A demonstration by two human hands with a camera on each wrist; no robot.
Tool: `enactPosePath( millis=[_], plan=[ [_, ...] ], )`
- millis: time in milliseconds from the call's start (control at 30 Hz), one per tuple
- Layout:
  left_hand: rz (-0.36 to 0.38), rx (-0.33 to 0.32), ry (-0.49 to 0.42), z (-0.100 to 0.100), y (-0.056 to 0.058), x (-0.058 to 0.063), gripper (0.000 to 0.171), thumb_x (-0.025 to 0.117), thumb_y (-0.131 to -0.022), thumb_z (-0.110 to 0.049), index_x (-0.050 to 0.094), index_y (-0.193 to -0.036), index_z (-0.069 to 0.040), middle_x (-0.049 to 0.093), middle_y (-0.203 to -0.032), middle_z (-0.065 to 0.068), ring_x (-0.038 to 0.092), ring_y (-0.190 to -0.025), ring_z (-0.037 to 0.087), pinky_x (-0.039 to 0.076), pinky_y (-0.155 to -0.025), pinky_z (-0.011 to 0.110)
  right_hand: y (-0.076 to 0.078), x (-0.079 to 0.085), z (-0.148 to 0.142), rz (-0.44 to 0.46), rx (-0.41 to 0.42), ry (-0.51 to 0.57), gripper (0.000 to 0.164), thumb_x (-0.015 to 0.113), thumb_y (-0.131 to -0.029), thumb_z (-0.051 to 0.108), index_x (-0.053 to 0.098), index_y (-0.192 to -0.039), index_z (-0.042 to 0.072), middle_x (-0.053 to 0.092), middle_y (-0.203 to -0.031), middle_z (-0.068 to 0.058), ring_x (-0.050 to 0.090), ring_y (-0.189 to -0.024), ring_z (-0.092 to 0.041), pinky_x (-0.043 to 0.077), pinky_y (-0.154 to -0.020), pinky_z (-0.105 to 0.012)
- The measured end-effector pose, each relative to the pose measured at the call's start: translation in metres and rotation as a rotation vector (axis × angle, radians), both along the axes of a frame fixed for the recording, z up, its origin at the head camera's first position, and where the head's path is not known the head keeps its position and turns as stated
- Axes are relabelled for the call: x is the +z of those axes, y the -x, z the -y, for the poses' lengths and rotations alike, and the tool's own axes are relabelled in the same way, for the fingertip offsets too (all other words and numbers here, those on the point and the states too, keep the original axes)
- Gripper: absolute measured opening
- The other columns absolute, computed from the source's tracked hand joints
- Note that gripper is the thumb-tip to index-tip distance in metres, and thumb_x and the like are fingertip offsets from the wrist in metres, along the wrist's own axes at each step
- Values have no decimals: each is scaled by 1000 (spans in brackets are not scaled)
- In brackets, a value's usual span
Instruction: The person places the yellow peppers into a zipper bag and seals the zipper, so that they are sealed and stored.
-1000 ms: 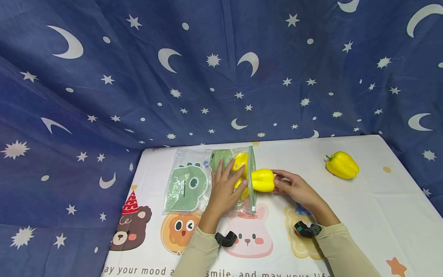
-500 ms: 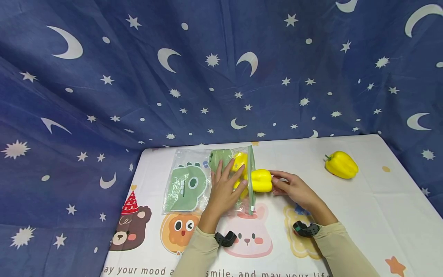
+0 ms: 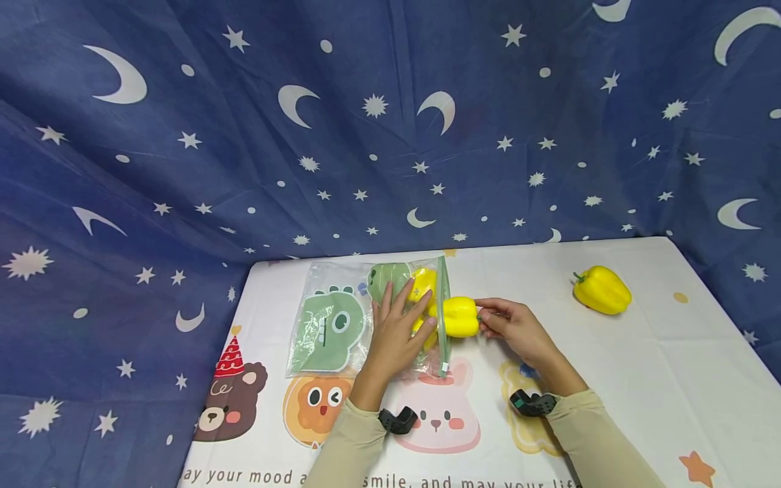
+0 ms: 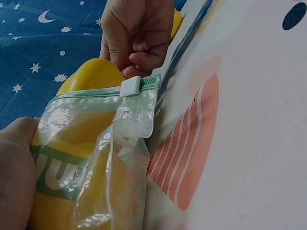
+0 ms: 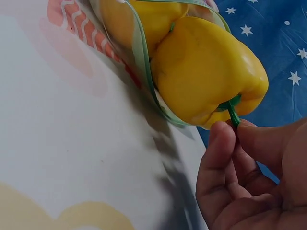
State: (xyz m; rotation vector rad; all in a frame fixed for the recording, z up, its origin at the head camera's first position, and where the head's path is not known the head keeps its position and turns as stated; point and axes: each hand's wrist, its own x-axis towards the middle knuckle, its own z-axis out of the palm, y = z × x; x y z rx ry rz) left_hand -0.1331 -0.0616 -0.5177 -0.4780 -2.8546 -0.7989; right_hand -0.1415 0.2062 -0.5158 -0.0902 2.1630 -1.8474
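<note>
A clear zip bag (image 3: 314,279) with green dinosaur prints lies on its side on the table, its green-edged mouth towards the right. Yellow bell peppers (image 5: 156,19) show inside it. My left hand (image 3: 393,342) rests on the bag with fingers spread over the peppers inside. One yellow bell pepper (image 3: 462,317) sits partly in the open mouth, stem end outward. In the right wrist view, my right hand (image 5: 249,177) pinches its green stem (image 5: 233,114) between thumb and forefinger. A white zip slider (image 4: 130,86) stands at the near end of the mouth.
Another yellow bell pepper (image 3: 603,290) lies on the right of the table, stem to the left. The white tablecloth (image 3: 677,386) bears cartoon animals and lettering. A blue curtain (image 3: 366,135) with moons and stars hangs behind and at the sides.
The right hand's fingers have shifted at the pepper's outer end, and the green stem now shows between them. The pepper has moved slightly left, further into the bag's mouth. The left hand stays put.
</note>
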Motion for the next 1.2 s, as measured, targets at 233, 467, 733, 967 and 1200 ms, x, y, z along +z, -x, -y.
enactPosePath(
  millis=[233, 467, 733, 967, 1200],
  plan=[
    [-4, 3, 11, 0, 0, 2, 53, 42, -103, -59, 44, -154, -40, 21, -172, -4, 4, -160, 36, 12, -119, 76, 2, -2, 6, -7, -40, 39, 32, 57, -102, 2, 56, -134, -4, 65, -100, -14, 65, -80, -21, 58, -69, -26],
    [-4, 3, 17, 0, -1, 4, 54, 43, -103, -59, 44, -154, -40, 21, -172, -4, 4, -160, 36, 10, -119, 75, 4, -6, 13, -2, -58, 37, 30, 61, -101, 3, 56, -129, -6, 64, -101, -22, 62, -75, -18, 54, -64, -25],
    [-24, -1, 23, 0, -2, 6, 54, 46, -103, -57, 45, -153, -39, 23, -171, -4, 6, -160, 38, 10, -119, 76, 5, -5, 18, 39, -78, 52, 29, 61, -100, 2, 56, -127, -7, 65, -100, -15, 64, -78, -15, 58, -71, -23],
    [-41, 1, 33, 1, -2, 8, 53, 45, -103, -59, 46, -153, -40, 24, -171, -3, 7, -160, 38, 12, -119, 76, 6, -3, 23, 27, -87, 33, 30, 68, -98, 8, 60, -123, -7, 69, -104, -24, 68, -83, -17, 59, -76, -23],
    [-42, 6, 46, 2, -2, 9, 53, 44, -103, -58, 46, -153, -40, 24, -171, -4, 7, -160, 37, 10, -119, 76, 6, -1, 28, -1, -123, -52, 28, 74, -94, 12, 66, -116, -3, 75, -98, -21, 66, -81, -16, 57, -74, -23]
  ],
)
